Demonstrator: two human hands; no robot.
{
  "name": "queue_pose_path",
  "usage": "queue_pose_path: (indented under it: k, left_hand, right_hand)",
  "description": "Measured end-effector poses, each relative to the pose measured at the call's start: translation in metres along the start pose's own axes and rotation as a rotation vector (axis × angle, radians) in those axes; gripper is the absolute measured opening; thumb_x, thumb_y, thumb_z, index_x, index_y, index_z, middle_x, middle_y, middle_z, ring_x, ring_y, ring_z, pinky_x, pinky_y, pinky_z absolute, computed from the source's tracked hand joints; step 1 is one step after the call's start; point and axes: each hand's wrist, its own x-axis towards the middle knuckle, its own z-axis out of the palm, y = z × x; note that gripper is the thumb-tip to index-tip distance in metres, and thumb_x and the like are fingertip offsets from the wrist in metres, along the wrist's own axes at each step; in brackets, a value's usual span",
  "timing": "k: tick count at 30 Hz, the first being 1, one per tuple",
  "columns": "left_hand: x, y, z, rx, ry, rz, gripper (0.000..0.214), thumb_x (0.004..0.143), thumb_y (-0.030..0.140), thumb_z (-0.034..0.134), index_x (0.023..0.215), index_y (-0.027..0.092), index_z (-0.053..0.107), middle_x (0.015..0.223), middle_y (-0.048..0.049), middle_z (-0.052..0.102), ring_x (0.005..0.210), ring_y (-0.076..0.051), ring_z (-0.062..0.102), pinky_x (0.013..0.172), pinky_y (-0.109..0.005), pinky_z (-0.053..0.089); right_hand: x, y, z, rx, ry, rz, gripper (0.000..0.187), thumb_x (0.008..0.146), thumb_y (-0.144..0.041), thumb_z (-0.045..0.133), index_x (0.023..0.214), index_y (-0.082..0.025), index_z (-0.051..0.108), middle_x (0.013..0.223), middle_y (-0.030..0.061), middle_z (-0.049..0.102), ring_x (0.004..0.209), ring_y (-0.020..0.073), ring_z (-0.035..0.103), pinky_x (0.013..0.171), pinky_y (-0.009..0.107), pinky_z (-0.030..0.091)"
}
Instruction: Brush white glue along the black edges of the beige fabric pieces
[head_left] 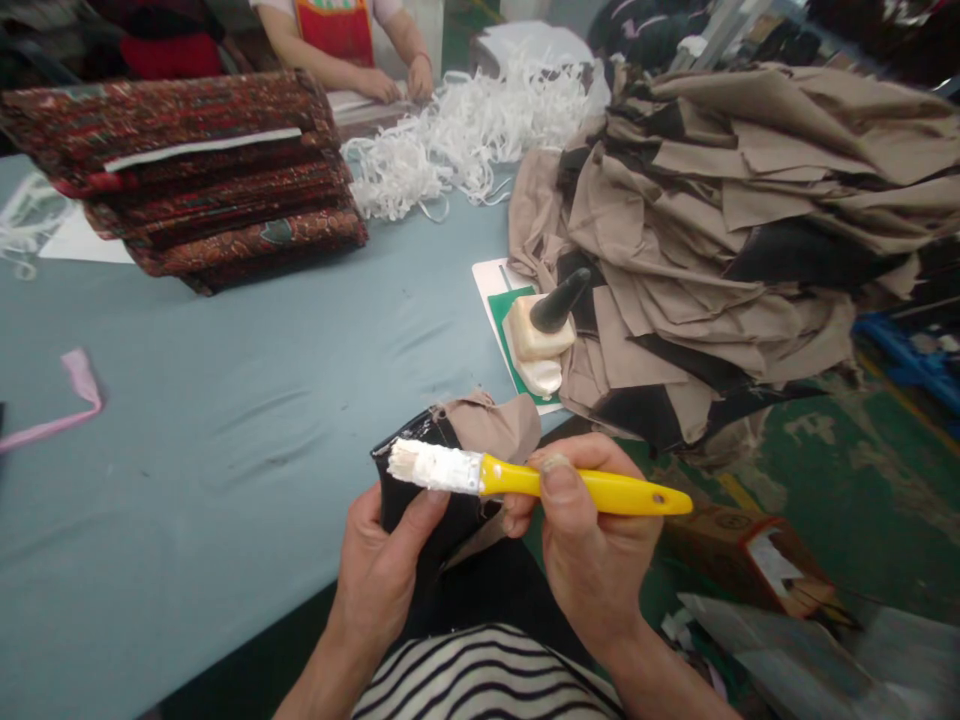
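Note:
My right hand (592, 530) is closed round the yellow handle of a paintbrush (600, 490), whose bristles are caked in white. The bristle end lies over a black and tan fabric piece (487, 425); whether it touches the cloth I cannot tell. My left hand (382, 560) grips this piece from the left, thumb on top. White smears show along its black upper edge. Beyond the hands, a cream-coloured container (529, 335) with a black cone-shaped top stands on a green and white card (484, 285).
A large heap of tan and black fabric pieces (720, 220) fills the right side. Folded patterned red-brown cloth (247, 180) is stacked at the back left, beside tangled white strips (480, 130). Across the table (225, 420), another person's hands (397, 83) work. A cardboard box (750, 560) sits lower right.

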Motion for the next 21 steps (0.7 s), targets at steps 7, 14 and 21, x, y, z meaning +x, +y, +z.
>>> queue_pose_path:
  k: [7,14,21]
  left_hand:
    - [-0.001,0.007,0.009,-0.063,0.029,-0.039,0.045,0.074,0.051,0.094,0.097,0.013,0.084,0.084,-0.0061,0.081,0.07,-0.02,0.072,0.067,-0.027,0.06]
    - [0.007,-0.003,0.0,-0.048,0.017,0.012,0.04,0.074,0.048,0.094,0.091,0.013,0.082,0.087,-0.006,0.081,0.077,-0.021,0.073,0.075,-0.027,0.059]
    - [0.002,0.0,0.0,-0.035,-0.009,0.023,0.037,0.076,0.046,0.093,0.09,0.014,0.083,0.085,-0.0062,0.082,0.077,-0.021,0.072,0.079,-0.028,0.059]
  right_hand:
    - [0.007,0.009,-0.002,-0.109,0.074,-0.084,0.022,0.095,-0.033,0.076,0.081,-0.021,0.066,0.057,-0.0054,0.069,0.043,0.0111,0.064,0.045,0.019,0.056]
    - [-0.009,0.01,0.0,-0.044,-0.057,-0.073,0.015,0.1,-0.031,0.073,0.088,-0.022,0.068,0.061,-0.0044,0.073,0.045,0.0126,0.068,0.047,0.022,0.06]
    - [-0.008,0.014,0.007,-0.035,-0.107,-0.008,0.019,0.098,-0.034,0.074,0.086,-0.022,0.067,0.061,-0.0042,0.074,0.044,0.0132,0.069,0.046,0.021,0.06]
